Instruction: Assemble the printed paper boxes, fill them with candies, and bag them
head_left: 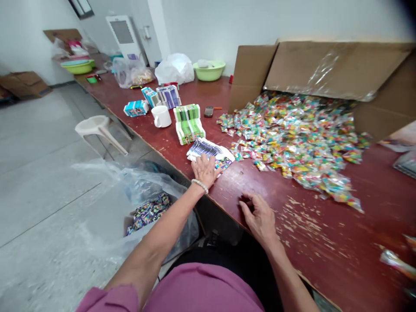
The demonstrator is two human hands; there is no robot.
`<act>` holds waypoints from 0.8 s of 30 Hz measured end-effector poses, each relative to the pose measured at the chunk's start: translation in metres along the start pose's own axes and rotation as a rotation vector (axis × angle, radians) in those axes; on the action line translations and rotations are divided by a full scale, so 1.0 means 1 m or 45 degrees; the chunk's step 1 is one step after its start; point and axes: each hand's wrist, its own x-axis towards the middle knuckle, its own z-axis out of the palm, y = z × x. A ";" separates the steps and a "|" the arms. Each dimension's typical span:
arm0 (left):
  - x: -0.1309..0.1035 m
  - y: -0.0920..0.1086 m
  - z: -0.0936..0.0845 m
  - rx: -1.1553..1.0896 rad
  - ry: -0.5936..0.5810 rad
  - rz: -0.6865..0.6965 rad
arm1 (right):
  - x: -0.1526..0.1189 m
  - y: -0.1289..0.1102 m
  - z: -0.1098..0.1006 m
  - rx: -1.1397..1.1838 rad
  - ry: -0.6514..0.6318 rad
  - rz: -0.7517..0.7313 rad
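Observation:
My left hand, with a beaded bracelet at the wrist, lies with fingers spread on a fanned stack of flat purple-and-white printed packets near the table's front edge. My right hand rests over the table edge, its fingers loosely curved and the thumb apart; nothing shows in it. Right behind the purple stack stand banded green-and-white packets. To the right of both, a large heap of small clear-wrapped colourful candies spills out of a cardboard box lying on its side.
A white mug, blue packets and a phone stand farther back on the red table. Behind them are a plastic bag and a green basin. Below left, a clear bag holds purple packs, near a white stool.

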 end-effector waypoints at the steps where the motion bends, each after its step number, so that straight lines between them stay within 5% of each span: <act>1: 0.002 0.001 0.003 0.023 -0.013 0.007 | 0.000 0.000 0.000 0.006 0.004 -0.004; 24: 0.017 -0.011 -0.004 -0.233 -0.152 -0.164 | 0.002 -0.002 0.005 0.100 0.079 0.009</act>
